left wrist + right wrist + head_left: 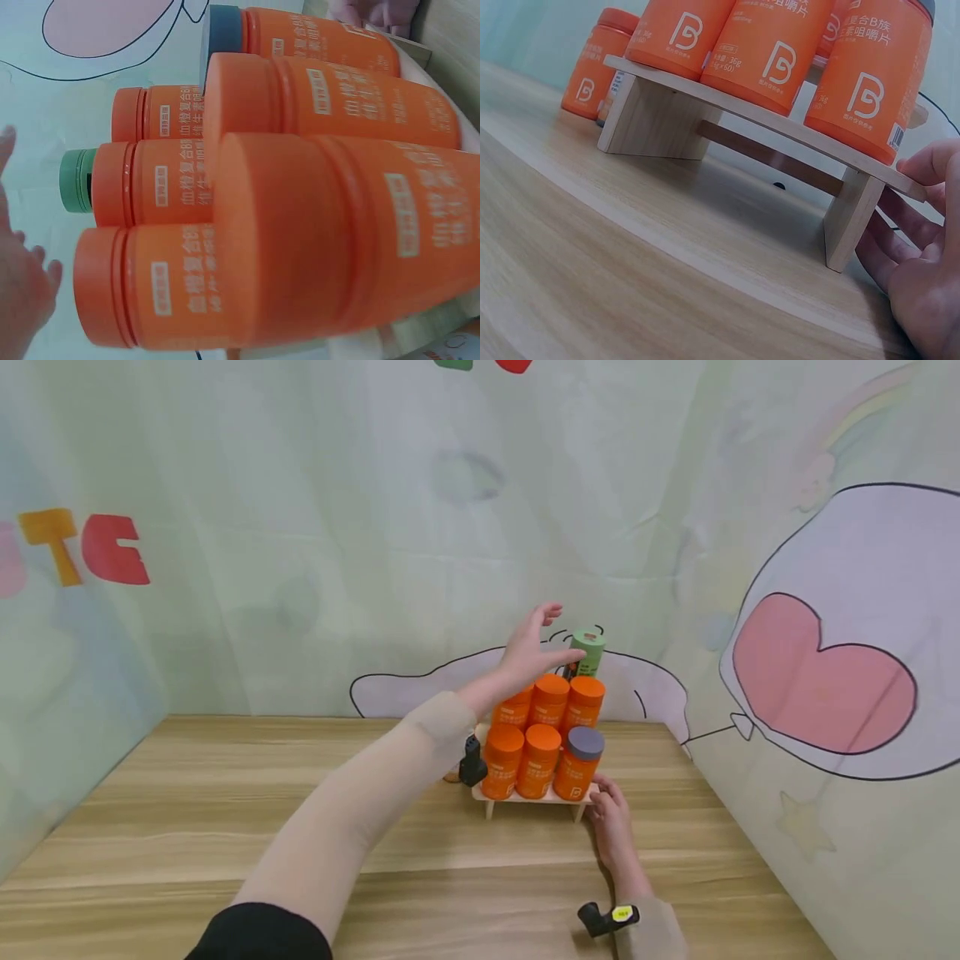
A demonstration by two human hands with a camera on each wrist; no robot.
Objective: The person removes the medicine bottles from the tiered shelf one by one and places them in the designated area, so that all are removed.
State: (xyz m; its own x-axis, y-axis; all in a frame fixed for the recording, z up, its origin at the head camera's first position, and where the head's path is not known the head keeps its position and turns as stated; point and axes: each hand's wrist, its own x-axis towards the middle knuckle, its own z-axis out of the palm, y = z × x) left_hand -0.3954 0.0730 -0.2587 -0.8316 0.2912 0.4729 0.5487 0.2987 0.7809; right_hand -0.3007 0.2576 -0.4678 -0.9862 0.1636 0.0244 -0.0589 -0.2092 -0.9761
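The right hand (613, 822) grips the wooden stand (855, 217) at its near right corner, fingers curled round the board's end; a tug there could tilt the board and topple the grey-lidded jar (577, 766) beside it. Behind, the back-row jars (550, 702) stand upright and close, so a dipping left arm (390, 785) might knock them. Farthest, the left hand (527, 650) hangs with thumb and fingers spread, holding nothing, near the green container (589, 647) behind that row; an off-centre grab could tip it. The right wrist view shows an orange jar (592, 71) on the table (630, 225), unclear from the head; the left wrist view shows hand and green lid (77, 180) apart, where the head view leaves contact uncertain.
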